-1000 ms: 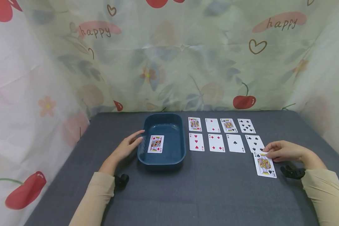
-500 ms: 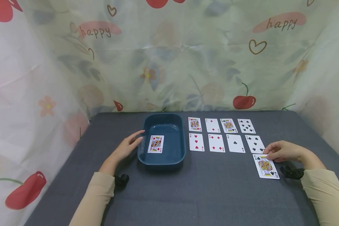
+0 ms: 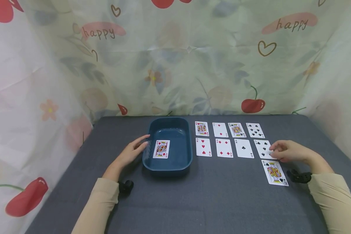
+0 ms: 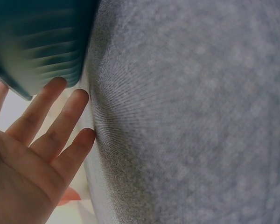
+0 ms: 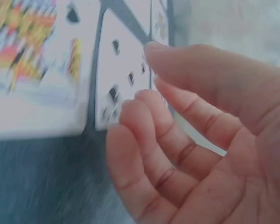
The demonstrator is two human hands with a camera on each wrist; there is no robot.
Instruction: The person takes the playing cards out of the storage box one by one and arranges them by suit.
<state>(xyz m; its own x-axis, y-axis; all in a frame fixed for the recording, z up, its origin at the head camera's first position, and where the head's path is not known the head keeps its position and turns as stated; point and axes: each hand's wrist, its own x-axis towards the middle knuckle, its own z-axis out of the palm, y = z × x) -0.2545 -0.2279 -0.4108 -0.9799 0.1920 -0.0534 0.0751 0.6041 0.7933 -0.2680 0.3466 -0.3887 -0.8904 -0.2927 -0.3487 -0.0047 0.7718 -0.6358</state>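
My left hand (image 3: 130, 152) rests at the left rim of the dark blue tray (image 3: 167, 168), and the left wrist view shows its fingers (image 4: 60, 128) fairly straight beside the ribbed wall. A diamond face card (image 3: 161, 149) lies face up in the tray. Over the right edge of a spade number card, which looks like the five (image 3: 261, 149), hovers my right hand (image 3: 292, 151). Its fingers (image 5: 170, 135) are loosely curled, with a gap to the thumb and nothing held. The king of spades (image 3: 275, 173) lies flat on the cloth just in front of that card.
Left of the spade five, the front row holds a three of hearts (image 3: 203, 147), a four of diamonds (image 3: 224, 148) and an ace of clubs (image 3: 244, 148). Several more face-up cards form a back row, including a two of diamonds (image 3: 220, 129). A patterned curtain (image 3: 175, 81) hangs behind.
My right hand has let go of the king of spades and moved back and slightly left over the spade five. Earlier, the king slid slightly forward and right, uncovering the five's lower edge.
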